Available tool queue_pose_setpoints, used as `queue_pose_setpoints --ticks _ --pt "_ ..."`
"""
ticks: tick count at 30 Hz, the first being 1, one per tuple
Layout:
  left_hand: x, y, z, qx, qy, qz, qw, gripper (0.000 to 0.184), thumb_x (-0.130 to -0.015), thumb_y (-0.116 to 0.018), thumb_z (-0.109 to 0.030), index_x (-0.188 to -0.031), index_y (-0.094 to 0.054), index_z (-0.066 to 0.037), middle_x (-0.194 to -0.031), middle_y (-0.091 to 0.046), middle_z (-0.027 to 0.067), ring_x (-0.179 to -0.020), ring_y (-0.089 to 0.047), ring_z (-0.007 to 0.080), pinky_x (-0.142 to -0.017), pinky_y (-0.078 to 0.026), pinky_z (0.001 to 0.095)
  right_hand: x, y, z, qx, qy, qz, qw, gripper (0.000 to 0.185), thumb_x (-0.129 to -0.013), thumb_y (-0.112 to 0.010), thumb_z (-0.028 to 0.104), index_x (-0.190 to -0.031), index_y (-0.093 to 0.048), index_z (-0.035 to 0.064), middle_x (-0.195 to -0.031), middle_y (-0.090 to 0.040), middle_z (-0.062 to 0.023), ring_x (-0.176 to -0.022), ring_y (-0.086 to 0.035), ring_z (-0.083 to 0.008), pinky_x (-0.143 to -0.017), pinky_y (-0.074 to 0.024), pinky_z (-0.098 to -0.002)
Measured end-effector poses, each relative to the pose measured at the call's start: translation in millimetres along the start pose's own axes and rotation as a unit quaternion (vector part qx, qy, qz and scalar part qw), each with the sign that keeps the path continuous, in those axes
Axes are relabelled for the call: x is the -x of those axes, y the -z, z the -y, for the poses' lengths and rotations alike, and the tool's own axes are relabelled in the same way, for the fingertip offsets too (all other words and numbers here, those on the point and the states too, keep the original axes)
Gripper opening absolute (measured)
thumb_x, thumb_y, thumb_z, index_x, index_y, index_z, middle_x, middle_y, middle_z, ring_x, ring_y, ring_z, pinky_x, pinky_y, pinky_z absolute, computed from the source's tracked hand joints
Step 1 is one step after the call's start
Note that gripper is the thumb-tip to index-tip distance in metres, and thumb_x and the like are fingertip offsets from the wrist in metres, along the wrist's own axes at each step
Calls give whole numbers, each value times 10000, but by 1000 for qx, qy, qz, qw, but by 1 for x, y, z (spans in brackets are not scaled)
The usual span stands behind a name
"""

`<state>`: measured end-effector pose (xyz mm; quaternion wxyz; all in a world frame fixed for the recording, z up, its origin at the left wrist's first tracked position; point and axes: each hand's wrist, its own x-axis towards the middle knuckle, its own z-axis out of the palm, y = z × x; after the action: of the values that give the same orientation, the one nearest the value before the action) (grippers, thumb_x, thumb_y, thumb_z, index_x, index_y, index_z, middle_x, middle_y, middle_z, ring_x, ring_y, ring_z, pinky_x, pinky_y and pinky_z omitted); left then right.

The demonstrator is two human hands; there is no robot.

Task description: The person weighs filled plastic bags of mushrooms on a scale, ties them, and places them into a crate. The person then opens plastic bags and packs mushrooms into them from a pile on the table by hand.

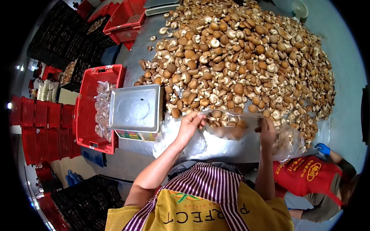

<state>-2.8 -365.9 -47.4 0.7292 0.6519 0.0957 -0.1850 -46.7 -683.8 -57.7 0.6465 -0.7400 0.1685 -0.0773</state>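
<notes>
A clear plastic bag (227,133) with several brown mushrooms in it stretches between my two hands at the table's near edge. My left hand (190,125) pinches the bag's left side at its top. On the other side, my right hand (266,133) has its fingers closed on the bag's right edge. Just beyond the bag rises a wide heap of brown-capped mushrooms (231,57). Crumpled clear plastic bags (177,140) lie beside and under my left forearm. Right of my right hand is another clear plastic bag (289,142).
A scale with a metal pan (135,107) stands left of my hands. Beyond it, a red crate (83,111) holds several filled bags. Red crates (48,131) and black crates (58,34) are stacked at left. A co-worker in a red apron (308,175) with a blue glove (322,148) is at right.
</notes>
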Motion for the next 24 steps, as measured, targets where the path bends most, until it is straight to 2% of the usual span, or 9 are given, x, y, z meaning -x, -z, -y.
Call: queue_pose_setpoints --ticks 2,4,8,11,14,16,19,21,24 --pt "12 -8 -9 3 -53 51 997 191 -990 -538 -143 -987 -652 11 -778 -632 28 -685 -560 99 -665 -458 234 0 -5 3 -4 -34 -8 999 230 -1010 -486 152 -1059 -630 -21 -842 -617 -26 -696 -568 -87 -608 -473 -228" --pt "23 -8 -28 13 -59 50 997 181 -987 -542 -136 -972 -654 6 -757 -619 29 -687 -547 100 -665 -450 244 10 -19 36 9 50 -7 999 205 -994 -515 139 -1005 -635 -28 -772 -553 -5 -695 -505 -69 -639 -432 -211" --pt "38 31 -72 49 -129 19 990 202 -983 -544 -163 -969 -657 4 -706 -582 32 -662 -523 114 -665 -431 245 25 -59 100 -86 28 3 996 191 -990 -517 122 -1010 -639 -23 -790 -558 6 -723 -504 -75 -657 -413 -213" --pt "53 85 -101 50 -176 -43 982 210 -978 -554 -172 -984 -656 11 -687 -566 33 -648 -505 109 -666 -431 248 32 -103 122 -84 63 68 992 200 -989 -512 107 -1078 -629 -29 -808 -572 -1 -717 -514 -76 -653 -431 -218" --pt "69 149 -120 20 -224 -119 967 257 -982 -544 -190 -1085 -655 19 -705 -560 32 -643 -501 106 -678 -443 253 42 -168 152 -97 100 167 976 218 -990 -511 118 -1099 -612 -41 -788 -560 1 -699 -515 -68 -616 -433 -220" --pt "77 194 -130 11 -257 -159 953 313 -996 -520 -193 -1206 -619 16 -716 -552 35 -647 -496 104 -666 -439 251 51 -223 174 -203 41 217 954 217 -993 -502 132 -1084 -603 -37 -758 -533 6 -647 -516 -65 -568 -425 -216" --pt "93 248 -136 -27 -314 -212 925 359 -992 -525 -163 -1318 -563 -16 -732 -553 26 -669 -509 101 -622 -432 239 57 -295 194 -197 30 237 951 195 -997 -493 137 -1054 -598 -17 -737 -514 12 -574 -505 -65 -507 -412 -207" --pt "96 282 -130 -48 -270 -248 929 405 -976 -538 -127 -1374 -522 -55 -733 -548 -2 -665 -510 73 -601 -424 223 54 -338 188 -197 9 235 952 191 -1003 -498 142 -1060 -607 -4 -733 -522 17 -559 -502 -54 -492 -416 -203" --pt "88 330 -98 -52 -198 -242 948 486 -945 -559 -45 -1420 -488 -123 -744 -544 -49 -620 -479 34 -597 -408 188 40 -394 136 -181 -18 231 956 211 -1004 -515 156 -1080 -637 2 -747 -541 26 -541 -486 -34 -477 -409 -192"
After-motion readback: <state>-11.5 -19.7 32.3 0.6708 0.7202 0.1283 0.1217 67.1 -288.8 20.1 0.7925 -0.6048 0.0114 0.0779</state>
